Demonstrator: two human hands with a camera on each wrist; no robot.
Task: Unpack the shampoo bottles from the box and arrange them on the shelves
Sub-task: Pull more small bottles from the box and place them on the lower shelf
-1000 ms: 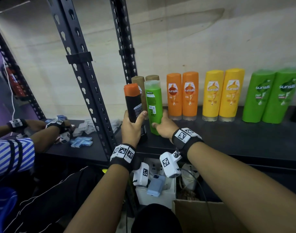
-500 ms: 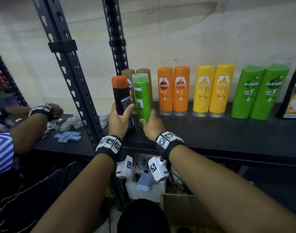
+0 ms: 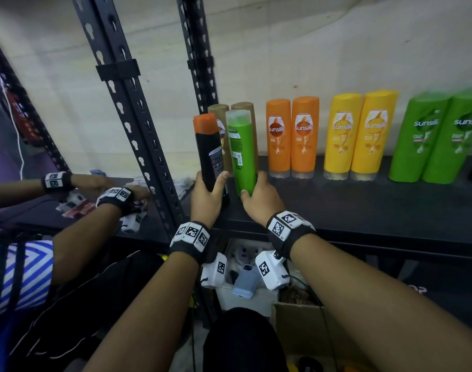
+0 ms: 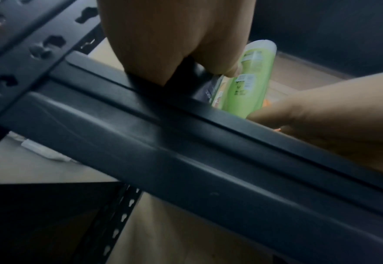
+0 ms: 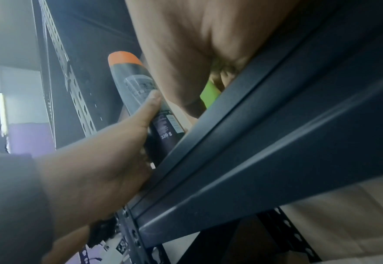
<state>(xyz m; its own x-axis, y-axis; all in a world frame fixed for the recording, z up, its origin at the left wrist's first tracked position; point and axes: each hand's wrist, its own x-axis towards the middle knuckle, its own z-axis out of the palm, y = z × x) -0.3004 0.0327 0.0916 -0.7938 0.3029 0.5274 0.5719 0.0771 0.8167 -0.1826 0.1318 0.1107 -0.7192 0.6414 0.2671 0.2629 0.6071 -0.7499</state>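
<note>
- Currently the left hand (image 3: 206, 196) grips a black orange-capped bottle (image 3: 208, 154) and the right hand (image 3: 259, 200) grips a green bottle (image 3: 241, 154), both at the shelf (image 3: 363, 205) front-left edge.
- Risk: released this near the edge, either bottle could tip off, or knock the brown bottles (image 3: 220, 114) behind.

We seem to be in a shop's stockroom or a mock retail aisle. A black slotted-steel rack (image 3: 133, 124) with keyhole uprights carries a dark shelf (image 3: 363, 210) against a bare, stained plaster wall (image 3: 310, 44). Along it we see branded shampoo bottles faced outward in colour pairs: orange bottles (image 3: 292, 136), yellow bottles (image 3: 359, 135) and green bottles (image 3: 438, 138). Below the shelf sits an open cardboard box (image 3: 296, 326). On the neighbouring bay, a second person's hands (image 3: 127, 196) sort small packets (image 3: 76, 208).
</note>
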